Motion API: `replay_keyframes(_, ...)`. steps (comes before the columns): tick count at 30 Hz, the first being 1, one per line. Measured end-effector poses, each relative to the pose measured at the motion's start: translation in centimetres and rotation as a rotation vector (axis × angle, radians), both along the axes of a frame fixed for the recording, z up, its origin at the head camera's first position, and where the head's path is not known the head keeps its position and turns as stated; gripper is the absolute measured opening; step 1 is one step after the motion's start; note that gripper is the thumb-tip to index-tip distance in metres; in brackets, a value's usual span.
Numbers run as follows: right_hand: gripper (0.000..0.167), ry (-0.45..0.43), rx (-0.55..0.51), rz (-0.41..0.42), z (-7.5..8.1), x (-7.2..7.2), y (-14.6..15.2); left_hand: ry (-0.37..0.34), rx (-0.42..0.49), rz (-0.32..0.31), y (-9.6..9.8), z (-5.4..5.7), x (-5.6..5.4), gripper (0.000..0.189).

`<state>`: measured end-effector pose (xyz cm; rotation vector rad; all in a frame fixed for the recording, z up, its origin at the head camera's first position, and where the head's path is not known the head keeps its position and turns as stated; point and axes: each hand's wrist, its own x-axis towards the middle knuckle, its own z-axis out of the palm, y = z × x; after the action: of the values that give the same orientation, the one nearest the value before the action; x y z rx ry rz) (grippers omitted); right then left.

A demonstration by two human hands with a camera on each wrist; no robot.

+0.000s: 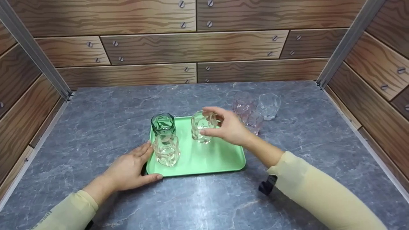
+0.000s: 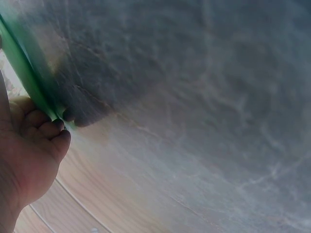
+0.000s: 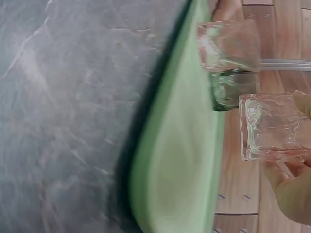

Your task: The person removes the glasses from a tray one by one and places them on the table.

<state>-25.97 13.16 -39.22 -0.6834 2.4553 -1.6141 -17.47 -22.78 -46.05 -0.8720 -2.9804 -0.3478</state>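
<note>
My right hand (image 1: 228, 127) holds a clear faceted glass (image 1: 202, 127) between thumb and fingers, over the middle of a green tray (image 1: 220, 159). In the right wrist view the base of this held glass (image 3: 257, 128) looks a little above the tray surface. My left hand (image 1: 129, 169) grips the tray's near left corner, with fingers along the left side and the thumb at the front edge. On the tray's left part stand a dark green glass (image 1: 163, 124) and, nearer me, another clear glass (image 1: 167, 151).
Behind and right of the tray, two pinkish glasses, one farther back (image 1: 243, 103) and one nearer (image 1: 254, 121), stand beside a clear glass (image 1: 269, 105) on the grey marbled table (image 1: 111, 105). Wood-patterned walls (image 1: 150, 48) enclose the back and sides.
</note>
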Motion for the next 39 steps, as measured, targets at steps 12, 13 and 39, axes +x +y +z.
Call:
replay_keyframes(12,0.081,0.072,-0.008,-0.06,4.5,0.4,5.2,0.005,0.005,0.007,-0.2,-0.1,0.1,0.107)
replay_keyframes(13,0.08,0.074,-0.007,-0.068,4.7,0.4,5.8,0.006,0.005,0.009,-0.2,-0.1,0.1,0.107)
replay_keyframes(39,0.073,0.14,0.037,-0.33,4.1,0.7,18.8,0.004,0.003,0.001,0.0,0.2,0.1,0.107)
